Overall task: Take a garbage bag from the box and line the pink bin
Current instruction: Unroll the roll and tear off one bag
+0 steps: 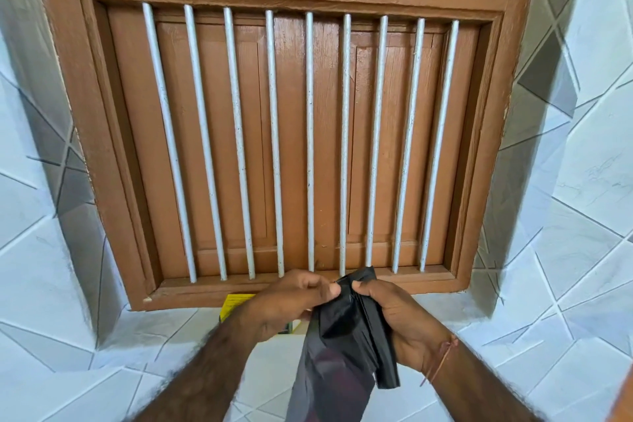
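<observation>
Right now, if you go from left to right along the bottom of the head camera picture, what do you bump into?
Yellow box → left hand → black garbage bag → right hand → red thread on the wrist.

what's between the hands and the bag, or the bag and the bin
Nothing stands between hands and bag: the left hand and right hand both pinch the top edge of the black bag, which hangs down between them. The pink bin is out of view, so the way to it cannot be judged.
</observation>
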A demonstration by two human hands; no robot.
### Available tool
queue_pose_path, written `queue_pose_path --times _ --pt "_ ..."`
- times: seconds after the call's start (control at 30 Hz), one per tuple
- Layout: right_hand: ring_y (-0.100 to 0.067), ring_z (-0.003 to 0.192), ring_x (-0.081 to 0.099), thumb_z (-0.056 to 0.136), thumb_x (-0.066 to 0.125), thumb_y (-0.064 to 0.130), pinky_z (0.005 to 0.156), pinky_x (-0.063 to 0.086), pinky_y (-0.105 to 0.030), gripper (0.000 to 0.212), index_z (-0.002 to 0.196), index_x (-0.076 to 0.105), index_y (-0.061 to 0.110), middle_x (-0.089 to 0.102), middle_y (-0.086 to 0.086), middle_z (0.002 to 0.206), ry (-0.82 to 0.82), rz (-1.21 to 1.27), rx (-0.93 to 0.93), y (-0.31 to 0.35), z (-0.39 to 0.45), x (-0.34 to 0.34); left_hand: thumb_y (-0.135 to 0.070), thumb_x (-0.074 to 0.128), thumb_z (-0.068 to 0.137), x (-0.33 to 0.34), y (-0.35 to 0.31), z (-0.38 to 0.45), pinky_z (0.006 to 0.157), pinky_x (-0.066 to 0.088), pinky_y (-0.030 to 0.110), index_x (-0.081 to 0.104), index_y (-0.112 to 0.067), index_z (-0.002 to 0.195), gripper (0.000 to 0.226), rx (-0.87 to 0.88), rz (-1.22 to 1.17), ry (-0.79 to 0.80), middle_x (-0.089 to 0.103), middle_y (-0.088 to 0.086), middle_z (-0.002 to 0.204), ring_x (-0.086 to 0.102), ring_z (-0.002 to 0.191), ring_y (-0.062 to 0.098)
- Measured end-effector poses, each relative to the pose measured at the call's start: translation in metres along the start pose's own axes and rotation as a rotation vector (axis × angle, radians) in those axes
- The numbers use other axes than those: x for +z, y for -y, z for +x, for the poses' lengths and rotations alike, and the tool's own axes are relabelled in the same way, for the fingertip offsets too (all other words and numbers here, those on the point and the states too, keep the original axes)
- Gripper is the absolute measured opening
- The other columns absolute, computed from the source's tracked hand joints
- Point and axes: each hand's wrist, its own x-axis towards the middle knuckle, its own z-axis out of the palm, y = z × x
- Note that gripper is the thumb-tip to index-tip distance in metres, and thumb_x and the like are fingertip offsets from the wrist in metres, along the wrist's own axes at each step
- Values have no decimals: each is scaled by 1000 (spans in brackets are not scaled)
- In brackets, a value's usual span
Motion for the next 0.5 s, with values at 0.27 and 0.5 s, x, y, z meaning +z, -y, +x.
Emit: queue_pose_path --times 0.27,0.5 --pt "-38 98 70 89 68 23 88 57 -44 28 104 70 0 74 -23 103 -91 -127 -159 -2 4 -6 -22 57 96 14 0 6 71 45 31 69 -18 77 23 66 71 -126 64 0 76 56 77 14" --pt "-33 83 69 84 72 15 82 59 -45 15 93 68 3 71 -24 94 -189 -153 -293 -6 11 -2 -21 66 90 25 10 6 76 53 29 76 -9 86 16 158 33 -259 76 7 84 66 77 9"
